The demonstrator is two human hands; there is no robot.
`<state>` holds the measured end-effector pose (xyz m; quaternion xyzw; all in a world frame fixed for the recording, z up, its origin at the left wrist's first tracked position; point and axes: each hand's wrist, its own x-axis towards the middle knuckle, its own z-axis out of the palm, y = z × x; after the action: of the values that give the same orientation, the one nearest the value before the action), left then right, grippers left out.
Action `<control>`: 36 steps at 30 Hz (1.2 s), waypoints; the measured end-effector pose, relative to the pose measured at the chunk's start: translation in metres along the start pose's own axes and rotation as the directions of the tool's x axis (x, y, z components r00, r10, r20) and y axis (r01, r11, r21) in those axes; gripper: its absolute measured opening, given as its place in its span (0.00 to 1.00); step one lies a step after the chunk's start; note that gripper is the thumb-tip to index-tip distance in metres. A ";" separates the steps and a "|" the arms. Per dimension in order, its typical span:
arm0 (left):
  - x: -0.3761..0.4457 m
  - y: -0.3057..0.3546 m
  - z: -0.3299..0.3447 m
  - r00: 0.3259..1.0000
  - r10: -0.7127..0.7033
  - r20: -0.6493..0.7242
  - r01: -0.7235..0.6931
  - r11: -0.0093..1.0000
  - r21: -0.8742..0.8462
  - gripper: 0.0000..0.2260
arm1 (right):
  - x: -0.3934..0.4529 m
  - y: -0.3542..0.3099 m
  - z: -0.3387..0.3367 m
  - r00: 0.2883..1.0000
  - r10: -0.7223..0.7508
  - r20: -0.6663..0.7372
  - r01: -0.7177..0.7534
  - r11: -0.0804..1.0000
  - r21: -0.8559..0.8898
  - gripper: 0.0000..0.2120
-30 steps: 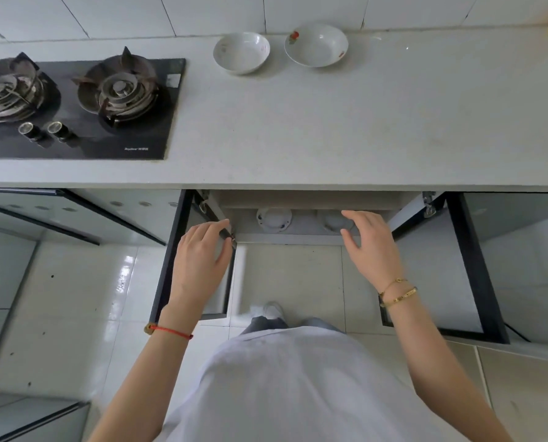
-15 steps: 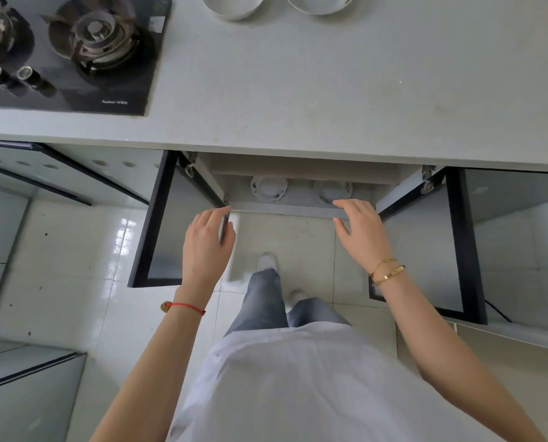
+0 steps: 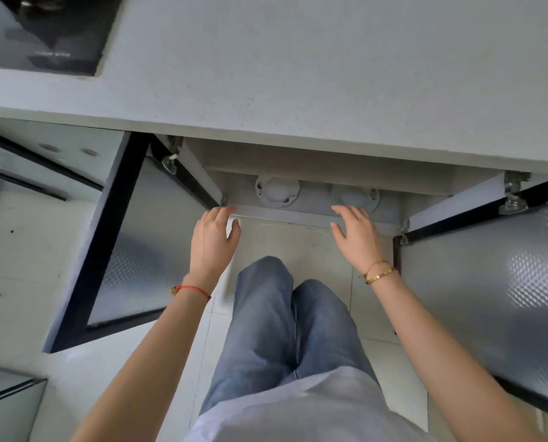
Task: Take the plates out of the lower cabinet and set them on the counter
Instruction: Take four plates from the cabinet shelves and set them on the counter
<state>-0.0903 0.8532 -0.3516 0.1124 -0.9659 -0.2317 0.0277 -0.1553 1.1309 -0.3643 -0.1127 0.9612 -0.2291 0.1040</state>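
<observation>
The lower cabinet (image 3: 304, 215) below the counter stands with both doors swung out. Two white plates lie on its floor: one plate (image 3: 277, 190) left of middle, the second plate (image 3: 355, 196) to its right, partly hidden by my fingers. My left hand (image 3: 213, 242) hovers at the cabinet's front edge near the left door, fingers apart, holding nothing. My right hand (image 3: 357, 237) reaches over the front edge just below the right plate, fingers spread and empty. The grey counter (image 3: 298, 74) fills the top of the view.
The left door (image 3: 119, 244) and right door (image 3: 489, 275), black-framed with frosted panels, flank my arms. A black gas hob (image 3: 49, 30) sits on the counter's left. My legs in jeans (image 3: 285, 320) stand on the tiled floor.
The view has tipped down and closer, so the bowls on the counter have left the frame. Both hands have moved toward the cabinet's front edge; my left hand has left the door.
</observation>
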 end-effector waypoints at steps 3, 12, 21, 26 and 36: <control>0.032 -0.041 0.063 0.999 -0.016 0.029 0.016 1.000 -0.011 0.13 | 0.040 0.028 0.061 1.000 -0.003 0.008 0.003 1.000 -0.011 0.17; 0.115 -0.148 0.240 0.998 0.028 -0.058 -0.027 1.000 0.009 0.12 | 0.155 0.113 0.227 0.998 0.012 -0.062 -0.012 1.000 0.005 0.17; 0.159 -0.209 0.359 0.999 -0.041 -0.021 0.041 0.999 -0.009 0.16 | 0.232 0.167 0.346 1.000 0.023 0.009 -0.023 0.999 -0.024 0.18; 0.176 -0.229 0.399 0.999 -0.042 -0.024 0.041 0.999 -0.017 0.16 | 0.265 0.177 0.380 1.000 0.007 0.025 -0.006 0.999 -0.037 0.17; 0.229 -0.239 0.447 0.989 -0.141 0.051 0.141 0.990 -0.014 0.17 | 0.323 0.193 0.412 0.998 0.055 -0.011 -0.054 0.998 0.029 0.18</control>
<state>-0.3111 0.7905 -0.8584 0.1743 -0.9538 -0.2444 -0.0120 -0.3919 1.0418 -0.8622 -0.0835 0.9611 -0.2407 0.1063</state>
